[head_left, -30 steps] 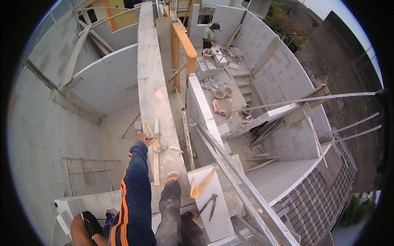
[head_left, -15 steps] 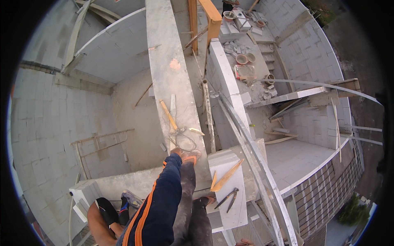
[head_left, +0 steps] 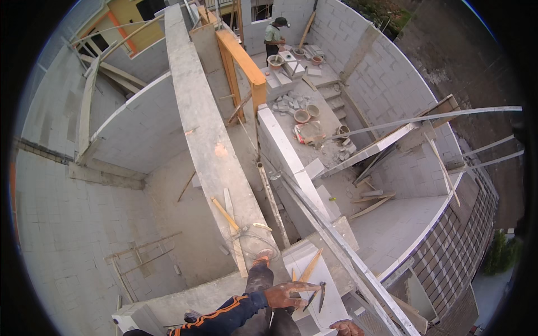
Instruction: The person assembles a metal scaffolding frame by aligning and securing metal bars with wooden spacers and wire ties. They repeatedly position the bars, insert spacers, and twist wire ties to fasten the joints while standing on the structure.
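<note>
My left hand (head_left: 291, 294), in a navy sleeve with orange stripes, reaches over the pale block (head_left: 334, 305) at the bottom middle. Its fingers are stretched apart beside dark-handled pincers (head_left: 321, 297) lying on that block; contact between them is unclear. My right hand (head_left: 346, 328) is at the lower edge, partly cut off, with curled fingers. A thin line runs near it, but what the fingers hold is hidden. Split yellowish wood pieces (head_left: 310, 266) lie on the block beyond the pincers. Farther left, tangled wire (head_left: 255, 238) rests on the concrete beam (head_left: 204, 140) near my foot.
A wooden stick (head_left: 225, 213) lies on the beam. Long metal channels (head_left: 350, 249) slant along my right. An orange frame (head_left: 242, 59) stands ahead. Deep walled rooms drop away on both sides. A co-worker (head_left: 274, 39) stands far off by buckets (head_left: 302, 116) and broken blocks.
My left hand has drawn back from the wire on the beam and moved right to the pincers. The view has tilted up, showing more of the co-worker. My right hand shows more.
</note>
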A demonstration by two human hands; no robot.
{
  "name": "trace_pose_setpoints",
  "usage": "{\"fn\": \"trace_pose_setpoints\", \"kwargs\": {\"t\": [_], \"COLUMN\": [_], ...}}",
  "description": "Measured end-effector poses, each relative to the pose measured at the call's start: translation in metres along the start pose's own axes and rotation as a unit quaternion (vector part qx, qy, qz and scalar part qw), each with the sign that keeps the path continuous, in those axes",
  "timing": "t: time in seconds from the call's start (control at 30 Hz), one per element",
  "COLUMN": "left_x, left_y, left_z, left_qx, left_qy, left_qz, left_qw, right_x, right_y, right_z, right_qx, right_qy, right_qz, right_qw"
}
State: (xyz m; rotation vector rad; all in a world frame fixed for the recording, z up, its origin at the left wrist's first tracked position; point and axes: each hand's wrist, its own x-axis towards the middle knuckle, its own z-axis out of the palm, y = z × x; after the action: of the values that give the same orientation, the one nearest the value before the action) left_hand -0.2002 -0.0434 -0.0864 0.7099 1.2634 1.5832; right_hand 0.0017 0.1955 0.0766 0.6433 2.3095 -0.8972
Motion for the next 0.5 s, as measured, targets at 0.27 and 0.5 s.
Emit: {"fn": "trace_pose_setpoints", "kwargs": {"t": [0.27, 0.5], "left_x": [0.054, 0.108], "left_y": [0.148, 0.212], "left_z": [0.076, 0.115], "left_qx": [0.258, 0.352], "left_qy": [-0.232, -0.242], "left_qz": [-0.023, -0.070], "left_qw": [0.938, 0.901], "right_x": [-0.084, -0.240], "right_y": [-0.033, 0.063], "right_z": [-0.104, -0.086], "right_qx": [0.245, 0.113], "right_qy": [0.353, 0.593], "right_qz": [-0.113, 0.030], "right_qw": [0.896, 0.797]}}
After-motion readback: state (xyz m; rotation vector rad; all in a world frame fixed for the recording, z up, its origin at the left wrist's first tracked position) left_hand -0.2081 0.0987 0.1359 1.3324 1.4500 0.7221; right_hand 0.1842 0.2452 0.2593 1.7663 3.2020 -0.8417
